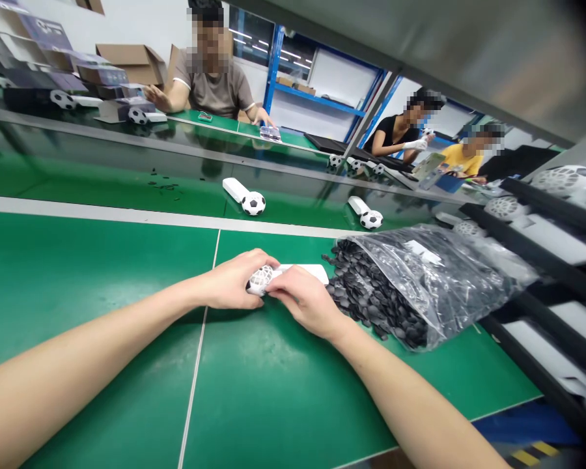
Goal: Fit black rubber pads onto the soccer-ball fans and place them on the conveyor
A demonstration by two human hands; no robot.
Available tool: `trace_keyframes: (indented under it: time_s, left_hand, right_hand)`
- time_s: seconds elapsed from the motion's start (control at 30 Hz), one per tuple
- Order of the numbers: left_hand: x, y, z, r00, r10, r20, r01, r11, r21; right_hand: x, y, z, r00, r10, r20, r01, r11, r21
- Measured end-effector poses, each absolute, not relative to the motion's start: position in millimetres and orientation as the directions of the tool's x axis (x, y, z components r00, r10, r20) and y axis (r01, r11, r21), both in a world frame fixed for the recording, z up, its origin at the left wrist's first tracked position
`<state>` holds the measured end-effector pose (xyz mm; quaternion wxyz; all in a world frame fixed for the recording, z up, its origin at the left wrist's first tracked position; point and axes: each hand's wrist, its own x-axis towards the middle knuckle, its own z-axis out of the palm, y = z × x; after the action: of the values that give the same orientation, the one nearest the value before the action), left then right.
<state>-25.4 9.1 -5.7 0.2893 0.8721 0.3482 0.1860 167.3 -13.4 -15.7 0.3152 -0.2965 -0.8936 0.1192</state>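
Note:
A white football-headed device with a flat handle (317, 272) lies on the green work surface, its lattice ball (260, 280) only partly filled with black patches. My left hand (237, 280) is wrapped around the ball from the left, thumb at the near side and fingers over the top. My right hand (305, 296) reaches over the handle, with thumb and forefinger pinched together against the ball's right side. Whatever is between those fingertips is too small to make out. Just right of it, loose black pieces (366, 296) spill from a clear plastic bag (459, 280).
Two finished-looking football devices (252, 203) (371, 219) rest on the conveyor belt (102, 172) beyond a pale rail. Racks (537, 306) of white parts stand at right. Across the belt sit several people (219, 85), with cardboard boxes (131, 64) at the back left.

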Motion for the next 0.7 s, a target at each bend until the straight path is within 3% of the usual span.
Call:
trace_keyframes:
  time_s: [0.1, 0.3, 0.53, 0.7]
  left_hand:
    - [-21.5, 8.1, -7.3, 0.647, 0.751, 0.134, 0.514, -0.559, 0.651]
    - [-15.3, 4.5, -8.4, 0.572, 0.804, 0.164, 0.532, -0.515, 0.673]
    - [-15.3, 3.6, -8.3, 0.563, 0.816, 0.135, 0.527, -0.479, 0.702]
    - [-15.8, 3.9, -6.7, 0.558, 0.820, 0.127, 0.539, -0.474, 0.696]
  right_hand:
    - [163.3, -13.1, -21.0, -0.572, 0.627, 0.529, 0.468, 0.779, -0.417]
    - [164.1, -9.6, -22.8, -0.411, 0.766, 0.493, 0.490, 0.642, -0.589]
    - [169.2, -7.2, -21.9, -0.528, 0.723, 0.445, 0.530, 0.690, -0.492]
    - [166.7, -9.0, -21.8, -0.504, 0.735, 0.454, 0.522, 0.678, -0.518]
